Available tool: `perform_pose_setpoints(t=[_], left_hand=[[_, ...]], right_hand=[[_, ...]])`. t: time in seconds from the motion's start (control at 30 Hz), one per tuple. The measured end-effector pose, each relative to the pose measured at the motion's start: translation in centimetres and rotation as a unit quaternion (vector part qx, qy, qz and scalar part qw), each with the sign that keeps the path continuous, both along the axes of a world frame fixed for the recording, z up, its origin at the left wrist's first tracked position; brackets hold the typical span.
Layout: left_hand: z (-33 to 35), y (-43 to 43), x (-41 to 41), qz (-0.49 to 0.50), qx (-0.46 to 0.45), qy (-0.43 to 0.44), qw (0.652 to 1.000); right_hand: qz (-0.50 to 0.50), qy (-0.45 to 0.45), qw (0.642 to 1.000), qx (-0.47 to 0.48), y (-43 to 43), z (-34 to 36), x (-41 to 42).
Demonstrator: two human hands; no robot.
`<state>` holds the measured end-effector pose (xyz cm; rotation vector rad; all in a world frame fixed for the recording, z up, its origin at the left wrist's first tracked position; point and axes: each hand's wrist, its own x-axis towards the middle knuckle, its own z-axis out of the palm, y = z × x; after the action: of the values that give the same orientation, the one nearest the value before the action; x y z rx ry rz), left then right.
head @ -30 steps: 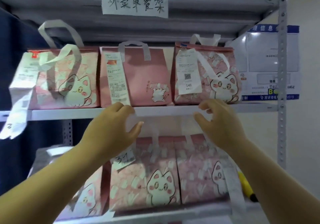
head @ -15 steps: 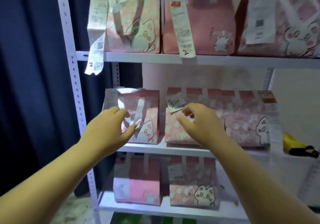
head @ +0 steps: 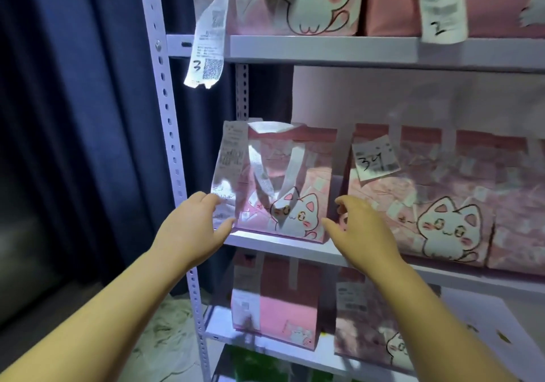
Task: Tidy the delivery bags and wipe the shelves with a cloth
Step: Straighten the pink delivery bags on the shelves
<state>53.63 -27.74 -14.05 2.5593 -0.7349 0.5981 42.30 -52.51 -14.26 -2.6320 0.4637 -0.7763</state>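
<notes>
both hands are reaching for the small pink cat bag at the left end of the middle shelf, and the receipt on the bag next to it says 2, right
Not quite. In the head view, the receipt on the neighbouring bag reads 34, not 2. The rest holds: the left hand and right hand are open on either side of the small pink cat bag at the left end of the middle shelf.

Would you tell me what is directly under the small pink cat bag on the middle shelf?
The small pink cat bag stands on the white middle shelf. Below that board sits another pink bag; its top is hidden.
</notes>
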Motion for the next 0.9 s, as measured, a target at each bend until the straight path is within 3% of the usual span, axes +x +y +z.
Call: perform_pose_setpoints(t=[0.33,0.67,0.9], left_hand=[[-2.9,-0.2,6.3,0.026,-0.044,0.107,0.993],[-3.7,-0.4,8.9,-0.12,-0.107,0.215,0.963],[-4.2,0.3,9.4,-0.151,-0.098,0.211,0.961]], right_hand=[[-0.058,0.059,0.996,0.022,0.4,-2.4,3.3],[-0.05,0.042,0.992,0.111,1.5,-3.1,4.0],[-0.075,0.007,0.986,0.146,2.0,-3.3,4.1]])
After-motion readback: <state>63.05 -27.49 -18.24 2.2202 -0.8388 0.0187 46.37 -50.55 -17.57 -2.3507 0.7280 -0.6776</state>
